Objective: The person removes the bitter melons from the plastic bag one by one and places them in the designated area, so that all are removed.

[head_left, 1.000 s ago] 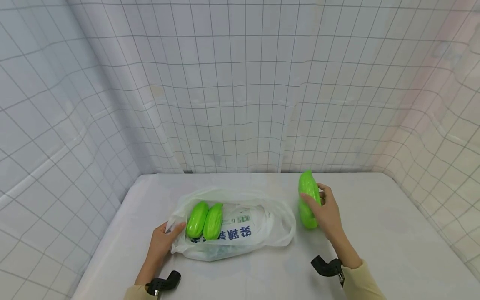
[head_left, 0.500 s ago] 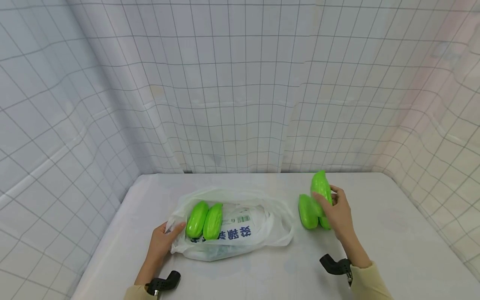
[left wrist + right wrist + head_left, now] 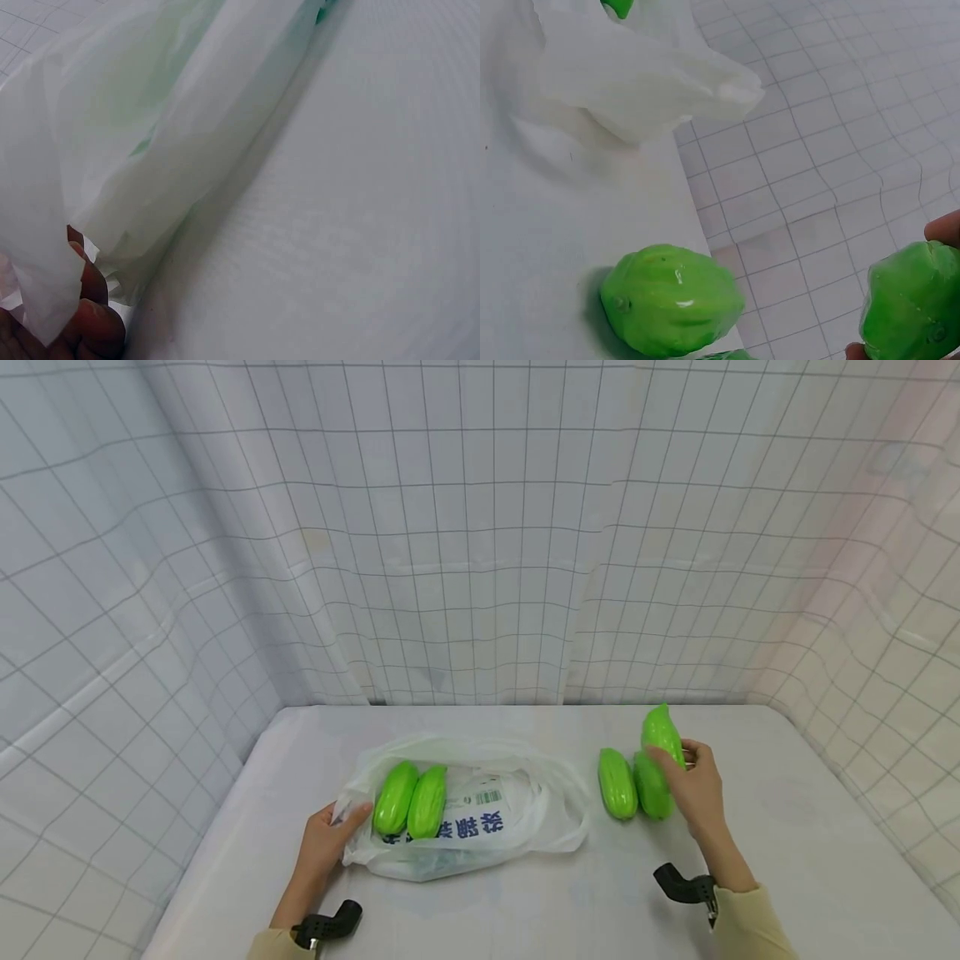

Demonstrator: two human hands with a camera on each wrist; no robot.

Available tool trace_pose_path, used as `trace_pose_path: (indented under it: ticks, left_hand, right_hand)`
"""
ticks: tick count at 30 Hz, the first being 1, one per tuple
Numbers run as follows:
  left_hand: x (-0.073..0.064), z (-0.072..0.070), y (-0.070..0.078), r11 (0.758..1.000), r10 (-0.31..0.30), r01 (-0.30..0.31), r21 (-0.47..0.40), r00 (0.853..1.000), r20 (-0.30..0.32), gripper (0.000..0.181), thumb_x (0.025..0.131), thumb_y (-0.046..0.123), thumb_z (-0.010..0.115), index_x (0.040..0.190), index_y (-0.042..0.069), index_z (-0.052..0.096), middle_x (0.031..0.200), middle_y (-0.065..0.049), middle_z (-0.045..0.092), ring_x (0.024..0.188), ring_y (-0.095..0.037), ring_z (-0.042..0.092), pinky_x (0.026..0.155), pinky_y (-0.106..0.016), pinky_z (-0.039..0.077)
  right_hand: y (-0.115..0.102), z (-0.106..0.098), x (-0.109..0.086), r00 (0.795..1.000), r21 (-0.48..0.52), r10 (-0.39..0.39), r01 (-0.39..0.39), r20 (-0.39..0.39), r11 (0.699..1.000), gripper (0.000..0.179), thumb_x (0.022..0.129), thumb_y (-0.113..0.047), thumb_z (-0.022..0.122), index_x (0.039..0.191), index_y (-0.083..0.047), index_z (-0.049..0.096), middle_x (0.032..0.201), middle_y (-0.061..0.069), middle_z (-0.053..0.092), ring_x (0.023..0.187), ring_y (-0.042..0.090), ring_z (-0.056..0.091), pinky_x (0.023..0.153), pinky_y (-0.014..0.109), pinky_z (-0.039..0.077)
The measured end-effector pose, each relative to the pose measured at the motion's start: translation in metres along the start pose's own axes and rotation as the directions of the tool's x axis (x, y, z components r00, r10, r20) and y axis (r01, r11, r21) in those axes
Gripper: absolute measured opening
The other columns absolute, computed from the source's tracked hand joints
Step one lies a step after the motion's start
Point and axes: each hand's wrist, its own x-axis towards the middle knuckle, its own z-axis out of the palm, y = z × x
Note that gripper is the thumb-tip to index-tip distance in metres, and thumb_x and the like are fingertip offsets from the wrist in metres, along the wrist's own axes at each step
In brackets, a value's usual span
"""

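Observation:
My left hand point(image 3: 324, 845) grips the left edge of a white plastic bag point(image 3: 420, 865) with blue printing, thumb inside the opening; fingers point(image 3: 97, 326) curl round the film in the left wrist view. Inside the bag's left part lie two glossy green gourds, a left one point(image 3: 395, 798) and a right one point(image 3: 427, 802). My right hand point(image 3: 692, 783) holds another ridged green gourd point(image 3: 663, 733) between thumb and fingers, raised at the right. Two more gourds, a nearer-bag one point(image 3: 617, 783) and its neighbour point(image 3: 651, 787), lie on the table, the latter partly hidden behind the held one.
The bag's crumpled handles point(image 3: 566, 814) spread right toward the loose gourds. A white table point(image 3: 510, 914) lies beneath everything. White curtains with a grid pattern point(image 3: 487, 568) enclose the table at the back and both sides.
My right hand has moved right with the held gourd, revealing the two gourds lying on the table. My left hand and the bag have stayed in place.

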Motion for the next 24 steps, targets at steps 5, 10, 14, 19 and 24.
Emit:
trace_pose_path:
  ticks: [5, 10, 14, 19, 24]
  left_hand:
    - [0.0, 0.0, 0.0, 1.0, -0.006, 0.006, -0.003, 1.0, -0.007, 0.061, 0.085, 0.045, 0.069, 0.119, -0.004, 0.058, 0.099, -0.014, 0.065, 0.073, -0.015, 0.058, 0.064, -0.026, 0.048]
    - [0.001, 0.0, -0.001, 1.0, 0.005, -0.005, 0.0, 1.0, -0.006, 0.061, 0.086, 0.043, 0.068, 0.119, -0.006, 0.057, 0.099, -0.014, 0.065, 0.073, -0.015, 0.058, 0.063, -0.026, 0.048]
    - [0.001, 0.0, -0.002, 1.0, 0.0, 0.0, 0.006, 1.0, -0.009, 0.061, 0.086, 0.044, 0.069, 0.119, -0.005, 0.058, 0.1, -0.015, 0.064, 0.074, -0.015, 0.058, 0.064, -0.026, 0.048]
    - [0.002, 0.001, -0.002, 1.0, 0.004, -0.004, 0.008, 1.0, -0.01, 0.06, 0.085, 0.044, 0.069, 0.118, -0.005, 0.058, 0.099, -0.014, 0.065, 0.074, -0.016, 0.058, 0.064, -0.026, 0.048]
    - [0.001, 0.001, -0.001, 1.0, 0.019, -0.019, 0.004, 1.0, -0.005, 0.06, 0.086, 0.042, 0.068, 0.119, -0.006, 0.057, 0.098, -0.014, 0.065, 0.073, -0.016, 0.059, 0.063, -0.026, 0.048]
  right_hand:
    - [0.01, -0.003, 0.003, 1.0, -0.011, 0.027, -0.027, -0.004, 1.0, 0.079, 0.09, -0.053, 0.056, 0.141, 0.003, 0.032, 0.126, 0.019, 0.043, 0.098, 0.024, 0.046, 0.068, 0.022, 0.042]
    - [0.019, -0.006, 0.007, 0.999, -0.042, 0.038, -0.038, -0.013, 0.998, 0.08, 0.091, -0.055, 0.053, 0.14, 0.005, 0.034, 0.128, 0.023, 0.043, 0.105, 0.03, 0.045, 0.076, 0.033, 0.04]
    - [0.026, -0.01, 0.009, 0.999, -0.062, 0.047, -0.048, -0.014, 0.997, 0.082, 0.091, -0.057, 0.051, 0.14, 0.007, 0.035, 0.132, 0.026, 0.041, 0.112, 0.036, 0.043, 0.082, 0.043, 0.038]
    - [0.033, -0.015, 0.01, 0.998, -0.073, 0.063, -0.063, 0.0, 0.995, 0.084, 0.091, -0.058, 0.049, 0.141, 0.008, 0.032, 0.137, 0.03, 0.036, 0.117, 0.04, 0.04, 0.086, 0.049, 0.038]
    - [0.038, -0.017, 0.013, 0.998, -0.099, 0.068, -0.066, 0.017, 0.993, 0.085, 0.093, -0.057, 0.046, 0.142, 0.01, 0.03, 0.139, 0.032, 0.034, 0.119, 0.043, 0.04, 0.088, 0.052, 0.038]
